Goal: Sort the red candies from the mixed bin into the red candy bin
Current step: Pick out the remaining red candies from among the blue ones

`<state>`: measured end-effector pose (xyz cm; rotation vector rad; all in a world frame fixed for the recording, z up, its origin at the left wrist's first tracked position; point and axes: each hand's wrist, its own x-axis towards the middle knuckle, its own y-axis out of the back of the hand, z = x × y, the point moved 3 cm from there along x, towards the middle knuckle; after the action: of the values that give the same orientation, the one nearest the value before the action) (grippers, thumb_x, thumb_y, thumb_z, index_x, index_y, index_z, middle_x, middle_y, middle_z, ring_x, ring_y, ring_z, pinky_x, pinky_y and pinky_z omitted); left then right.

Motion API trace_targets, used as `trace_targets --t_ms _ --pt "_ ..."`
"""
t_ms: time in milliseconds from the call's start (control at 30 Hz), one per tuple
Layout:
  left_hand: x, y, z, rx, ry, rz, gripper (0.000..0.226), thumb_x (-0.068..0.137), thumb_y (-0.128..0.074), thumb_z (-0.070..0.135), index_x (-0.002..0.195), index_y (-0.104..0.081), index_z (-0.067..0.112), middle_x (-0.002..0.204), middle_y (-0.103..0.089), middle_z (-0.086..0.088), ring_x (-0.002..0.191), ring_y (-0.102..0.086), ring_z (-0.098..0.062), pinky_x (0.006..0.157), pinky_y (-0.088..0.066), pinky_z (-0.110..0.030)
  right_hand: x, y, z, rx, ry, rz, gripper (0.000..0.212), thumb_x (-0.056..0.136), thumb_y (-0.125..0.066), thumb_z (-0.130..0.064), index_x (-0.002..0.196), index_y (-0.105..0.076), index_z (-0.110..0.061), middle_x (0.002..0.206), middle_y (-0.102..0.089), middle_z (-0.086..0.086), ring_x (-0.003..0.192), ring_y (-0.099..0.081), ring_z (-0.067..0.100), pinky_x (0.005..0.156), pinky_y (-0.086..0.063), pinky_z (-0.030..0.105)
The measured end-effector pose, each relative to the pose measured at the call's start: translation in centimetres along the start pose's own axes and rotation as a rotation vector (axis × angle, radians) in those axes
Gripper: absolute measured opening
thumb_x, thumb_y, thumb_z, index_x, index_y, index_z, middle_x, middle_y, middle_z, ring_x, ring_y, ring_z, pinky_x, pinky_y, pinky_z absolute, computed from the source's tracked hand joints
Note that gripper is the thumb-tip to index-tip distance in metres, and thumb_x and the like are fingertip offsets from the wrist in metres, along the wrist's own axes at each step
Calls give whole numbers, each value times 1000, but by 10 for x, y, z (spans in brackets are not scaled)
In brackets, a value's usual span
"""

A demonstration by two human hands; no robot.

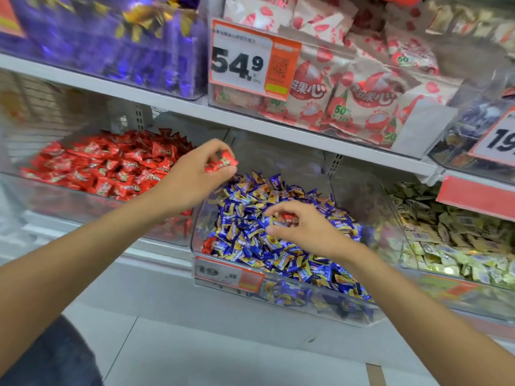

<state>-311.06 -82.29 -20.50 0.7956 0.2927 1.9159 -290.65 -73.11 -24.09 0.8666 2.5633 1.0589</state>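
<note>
The mixed bin (281, 298) is a clear plastic tub in the middle of the lower shelf, filled with blue and yellow wrapped candies. A stray red candy (208, 244) lies at its left side. To its left stands the red candy bin (64, 203), heaped with red wrapped candies. My left hand (192, 178) hovers over the gap between the two bins, fingers pinched on red candies (223, 162). My right hand (303, 228) rests on the blue pile, fingers closed on a red candy (289, 217).
A bin of pale gold candies (457, 243) stands to the right. The upper shelf holds a purple candy bin (117, 45) and a bin of white and red snack bags (359, 90) with a price tag. Pale floor tiles lie below.
</note>
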Motion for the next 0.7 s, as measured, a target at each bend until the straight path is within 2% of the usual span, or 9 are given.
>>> trace_targets --t_ms 67,133,200,267,333,433,500,600,700 --pt "-1 8 -17 6 37 23 9 90 -62 21 89 -58 29 80 -56 10 74 -51 -8 74 -40 -26 13 -21 -17 -15 48 -65 24 84 -73 -26 107 -68 -24 103 -58 -1 89 -55 10 83 -44 23" --pt "-3 14 -28 -12 83 42 13 91 -60 18 87 -58 30 78 -56 9 71 -50 -3 72 -38 -21 24 -46 -32 -39 78 -124 29 81 -76 -29 109 -69 -21 97 -56 1 89 -52 13 83 -42 25" --pt "-6 19 -36 -34 131 52 7 92 -59 17 90 -60 24 77 -57 7 66 -50 0 66 -39 -15 35 -71 -39 -171 132 -181 33 78 -78 -32 107 -71 -17 95 -55 8 90 -47 17 81 -39 29" --pt "-8 24 -42 -45 169 55 3 92 -59 17 94 -61 18 79 -61 1 71 -55 -6 68 -42 -23 45 -86 -39 -281 159 -238 28 78 -77 -33 100 -73 -16 96 -56 12 91 -44 19 84 -37 31" --pt "-11 30 -48 -39 200 49 10 92 -59 22 100 -62 17 87 -64 -8 81 -60 -20 75 -44 -32 52 -83 -37 -180 104 -247 21 81 -76 -29 91 -71 -12 90 -58 10 86 -50 16 79 -43 31" --pt "-14 39 -54 -50 218 48 18 91 -61 30 107 -63 22 93 -66 -10 91 -64 -25 85 -47 -39 52 -51 -34 154 -69 -167 21 87 -69 -21 90 -59 -3 78 -67 7 69 -59 15 61 -47 26" --pt "-16 43 -57 -48 223 47 18 92 -61 30 108 -63 22 96 -65 -6 95 -62 -22 85 -46 -33 45 -29 -31 263 -129 -80 12 90 -64 -15 95 -55 -10 73 -67 0 62 -56 12 51 -42 18" --pt "-19 54 -61 2 224 69 25 91 -61 29 113 -60 19 100 -57 0 104 -55 -15 78 -38 -24 38 -10 -39 291 -63 102 16 94 -58 -14 102 -63 -26 76 -64 1 62 -53 9 53 -40 18" --pt "-17 73 -71 25 259 150 34 92 -60 29 122 -53 15 109 -52 -2 107 -50 -16 85 -34 -26 47 -15 -74 256 92 227 15 94 -57 -16 95 -68 -26 74 -60 0 63 -51 6 58 -40 17"
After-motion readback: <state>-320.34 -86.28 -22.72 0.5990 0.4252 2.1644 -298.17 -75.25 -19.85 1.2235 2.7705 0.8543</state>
